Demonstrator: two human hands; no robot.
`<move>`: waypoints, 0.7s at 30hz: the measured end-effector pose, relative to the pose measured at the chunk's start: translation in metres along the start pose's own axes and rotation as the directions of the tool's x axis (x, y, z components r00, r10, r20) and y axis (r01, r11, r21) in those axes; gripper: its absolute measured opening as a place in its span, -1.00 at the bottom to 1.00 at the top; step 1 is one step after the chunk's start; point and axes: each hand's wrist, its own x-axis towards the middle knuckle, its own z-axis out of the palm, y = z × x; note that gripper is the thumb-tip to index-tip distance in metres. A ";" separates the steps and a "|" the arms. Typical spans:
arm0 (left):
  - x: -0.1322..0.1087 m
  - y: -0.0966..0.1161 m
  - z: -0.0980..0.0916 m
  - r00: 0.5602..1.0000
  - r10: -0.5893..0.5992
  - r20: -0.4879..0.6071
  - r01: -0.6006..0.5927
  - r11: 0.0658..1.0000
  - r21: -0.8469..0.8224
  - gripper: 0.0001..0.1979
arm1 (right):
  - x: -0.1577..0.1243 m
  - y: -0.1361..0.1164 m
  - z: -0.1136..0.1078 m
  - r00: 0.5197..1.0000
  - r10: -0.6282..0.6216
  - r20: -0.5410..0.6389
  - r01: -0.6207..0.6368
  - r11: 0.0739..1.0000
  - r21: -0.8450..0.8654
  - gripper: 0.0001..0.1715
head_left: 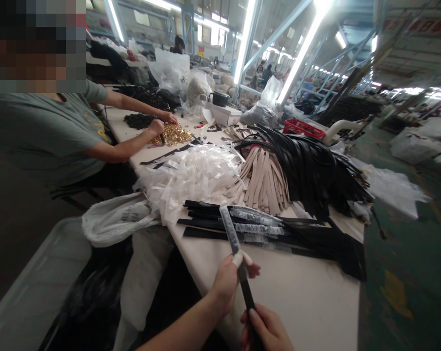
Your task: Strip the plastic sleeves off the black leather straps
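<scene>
I hold a long black strap (245,285) upright over the near end of the white table (308,302). Its upper half is inside a thin clear plastic sleeve (229,229). My left hand (230,280) is pinched round the strap where the sleeve ends. My right hand (266,331) is closed round the strap's lower end at the frame's bottom edge. Just beyond my hands lie several black straps (250,228), some in plastic sleeves.
A heap of empty clear sleeves (196,178), tan straps (262,183) and a big pile of black straps (315,168) cover the table's middle. A co-worker in a grey-green shirt (41,136) sits at left, hands at gold hardware (172,134). A red basket (303,127) stands beyond. White bags (114,219) hang at left.
</scene>
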 end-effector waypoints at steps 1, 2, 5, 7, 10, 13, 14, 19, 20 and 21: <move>-0.001 -0.001 -0.001 1.000 0.026 -0.010 -0.026 0.999 -0.020 -0.68 | -0.001 0.000 0.001 1.000 0.005 -0.007 -0.005 0.999 -0.034 -0.25; -0.004 -0.004 -0.001 1.000 0.009 -0.016 -0.009 0.999 -0.031 -0.68 | 0.000 -0.002 0.002 1.000 -0.007 -0.027 0.005 0.997 -0.073 -0.25; -0.012 -0.018 -0.002 0.984 -0.175 -0.023 0.175 0.984 -0.013 -0.63 | 0.002 -0.010 0.006 0.981 -0.138 -0.139 0.110 0.975 -0.191 -0.27; -0.015 -0.021 -0.002 0.975 -0.219 -0.042 0.219 0.976 -0.012 -0.62 | 0.002 -0.013 0.008 0.973 -0.167 -0.161 0.128 0.965 -0.227 -0.28; -0.014 -0.013 -0.003 0.998 -0.048 -0.038 0.046 0.998 -0.043 -0.67 | -0.002 -0.007 0.009 0.997 -0.039 -0.074 0.027 0.987 -0.156 -0.21; -0.018 -0.013 -0.002 1.000 -0.002 -0.019 0.001 0.999 -0.053 -0.67 | -0.008 -0.001 0.005 0.993 -0.039 -0.114 0.017 0.982 -0.189 -0.19; -0.021 -0.018 -0.003 0.999 -0.036 -0.024 0.035 0.998 -0.049 -0.65 | -0.009 -0.002 0.004 0.982 -0.085 -0.169 0.045 0.973 -0.227 -0.20; -0.017 -0.038 -0.009 0.994 -0.102 0.045 0.105 0.992 -0.071 -0.61 | 0.029 -0.010 0.029 0.931 -0.202 -0.304 0.122 0.957 -0.263 -0.29; -0.010 -0.038 -0.011 0.994 -0.093 0.058 0.099 0.989 -0.109 -0.58 | 0.043 -0.013 0.042 0.938 -0.211 -0.276 0.140 0.957 -0.255 -0.30; -0.003 -0.037 -0.014 0.996 -0.075 0.054 0.082 0.986 -0.147 -0.54 | 0.058 -0.015 0.057 0.945 -0.220 -0.243 0.158 0.955 -0.249 -0.31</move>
